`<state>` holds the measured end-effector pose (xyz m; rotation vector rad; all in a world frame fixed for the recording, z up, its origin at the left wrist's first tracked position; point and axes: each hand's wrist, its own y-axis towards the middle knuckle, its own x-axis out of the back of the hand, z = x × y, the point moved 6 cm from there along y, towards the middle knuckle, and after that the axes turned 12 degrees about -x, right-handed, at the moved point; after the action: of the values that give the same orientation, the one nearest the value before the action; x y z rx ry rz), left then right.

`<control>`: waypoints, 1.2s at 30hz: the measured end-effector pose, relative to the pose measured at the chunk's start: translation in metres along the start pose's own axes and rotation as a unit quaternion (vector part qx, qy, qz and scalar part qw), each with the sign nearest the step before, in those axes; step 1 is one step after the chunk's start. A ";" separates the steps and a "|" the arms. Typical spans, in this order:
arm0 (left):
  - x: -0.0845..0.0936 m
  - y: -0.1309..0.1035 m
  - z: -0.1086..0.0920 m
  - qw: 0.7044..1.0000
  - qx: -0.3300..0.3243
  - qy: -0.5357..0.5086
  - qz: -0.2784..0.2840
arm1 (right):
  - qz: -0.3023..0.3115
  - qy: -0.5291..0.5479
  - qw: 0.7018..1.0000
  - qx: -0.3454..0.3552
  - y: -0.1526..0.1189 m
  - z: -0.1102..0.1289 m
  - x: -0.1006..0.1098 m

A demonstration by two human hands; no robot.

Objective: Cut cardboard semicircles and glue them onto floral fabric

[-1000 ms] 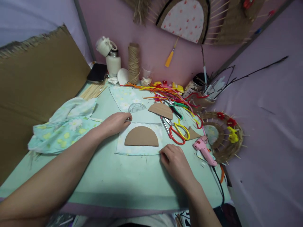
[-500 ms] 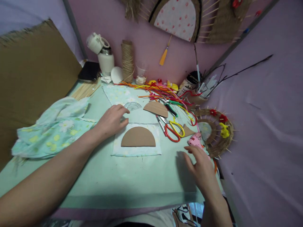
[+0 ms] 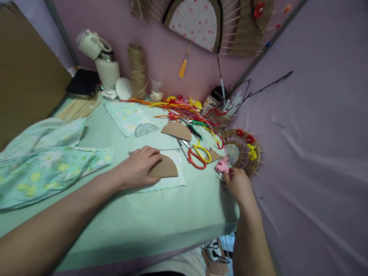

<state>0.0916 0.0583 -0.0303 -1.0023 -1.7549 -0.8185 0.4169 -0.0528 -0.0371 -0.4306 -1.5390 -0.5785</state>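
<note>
My left hand (image 3: pixel 143 166) is closed over the left part of a brown cardboard half-circle (image 3: pixel 165 168), its thumb at the straight edge and fingers on the curved side. Beneath the cardboard lies a square of pale cloth (image 3: pixel 181 180). At the right edge of the table, my right hand (image 3: pixel 240 184) has its fingers around a small pink hot glue gun (image 3: pixel 222 165); its grip is mostly hidden. A second cardboard half-circle (image 3: pixel 176 131) lies farther back, near red-and-yellow-handled scissors (image 3: pixel 198 155).
A clear protractor (image 3: pixel 146 129) rests on floral cloth, with more crumpled cloth (image 3: pixel 46 161) on the left. Colourful pipe cleaners (image 3: pixel 175 108), twine (image 3: pixel 138 73), a white bottle (image 3: pixel 107 73) and a cup of sticks line the back. A round wreath (image 3: pixel 257 161) stands against the right wall.
My left hand has come down from beside the protractor onto the cardboard half-circle. My right hand, open before, has closed on the glue gun. The view has shifted to the right.
</note>
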 end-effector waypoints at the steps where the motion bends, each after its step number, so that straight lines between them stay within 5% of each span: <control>1: 0.000 0.000 0.000 1.000 0.002 -0.001 0.000 | 0.003 -0.011 1.000 -0.004 0.002 0.000 -0.001; 9: -0.002 0.000 0.000 1.000 0.007 -0.008 0.015 | 0.028 -0.066 0.997 -0.009 0.012 -0.001 -0.012; 16: 0.007 0.001 -0.003 1.000 -0.003 -0.019 -0.009 | -0.017 -0.023 0.999 0.031 0.008 -0.003 -0.003; 28: 0.003 0.003 -0.001 1.000 -0.005 -0.014 0.003 | 0.025 0.008 1.000 -0.004 0.006 -0.008 -0.008; 36: 0.001 0.003 0.000 1.000 -0.002 -0.014 0.002 | 0.026 0.139 0.990 0.010 -0.014 -0.013 0.005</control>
<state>0.0936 0.0601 -0.0289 -1.0245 -1.7754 -0.8084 0.4190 -0.0724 -0.0335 -0.3575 -1.2631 -0.5561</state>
